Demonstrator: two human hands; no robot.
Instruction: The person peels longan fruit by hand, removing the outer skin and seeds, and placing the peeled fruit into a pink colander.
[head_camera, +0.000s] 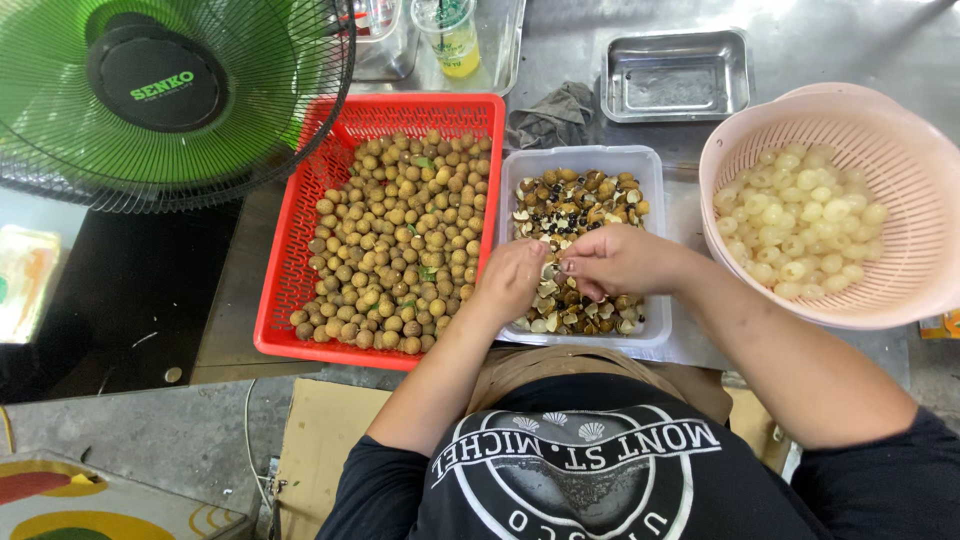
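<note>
Down over the clear tub (585, 165), both hands meet, fingertips almost touching. The left hand (512, 278) is curled, fingers bent inward around something small that its own knuckles hide; whether it grips a fruit or a bit of shell cannot be told. The right hand (618, 262) is also curled, thumb and fingers pinched together toward the left hand, with a dark small piece at its fingertips (568, 266); what that piece is cannot be made out.

Directly under and beyond both hands, the tub holds brown shells (600, 195), dark seeds and pale scraps. Just left of the left hand sits a red basket (290, 250), filled with whole brown fruit (400, 240), a few green leaves among them. Right of the right hand, past the forearm, stands a pink colander (900, 300) with peeled pale fruit (800, 225) piled in its near-left half.

Farther beyond the hands, a crumpled grey cloth (548, 115) lies just past the tub, between the basket and a steel tray (675, 75). Beyond the basket stands a plastic cup (450, 35) with yellow-green drink, on another metal tray (505, 45). Well left of the left hand and beyond it, a green fan (150, 90) overlaps the basket's far corner. Near the person's body, below the hands, cardboard (320, 440) lies on the concrete floor.
</note>
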